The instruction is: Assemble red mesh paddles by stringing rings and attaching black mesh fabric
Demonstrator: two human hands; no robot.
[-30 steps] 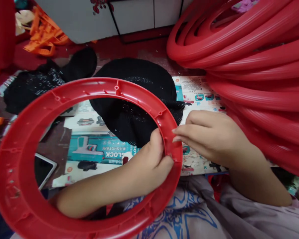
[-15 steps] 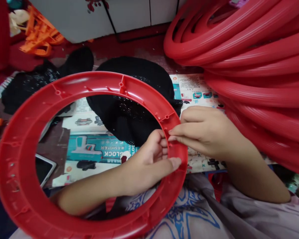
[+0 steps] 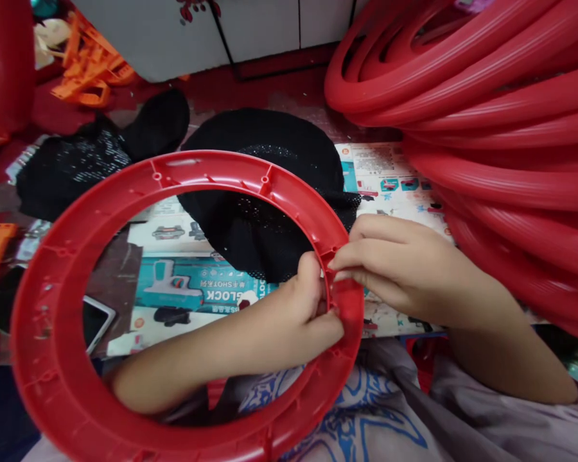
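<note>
Red plastic ring (image 3: 207, 170), one, channelled side up, with moulded ribs and posts; held tilted at the near side, above the lap and the near edge of the printed card (image 3: 171, 282). Left hand (image 3: 296, 321): forearm within the ring's opening, fingers curled and gripping its right side at the inner edge. Right hand (image 3: 390, 266): fingertips drawn together at the channel there, touching; whether they pinch some small part cannot be told. Beyond the ring: black mesh fabric (image 3: 264, 131), lying on the card; far right, stacked red tubes (image 3: 501, 179); far left, orange parts (image 3: 84, 70). Step in hand, as judged: close fingertip work inside the channel. Next move seems to call for a steady left grip and light, exact right-hand pressure between the ribs.
</note>
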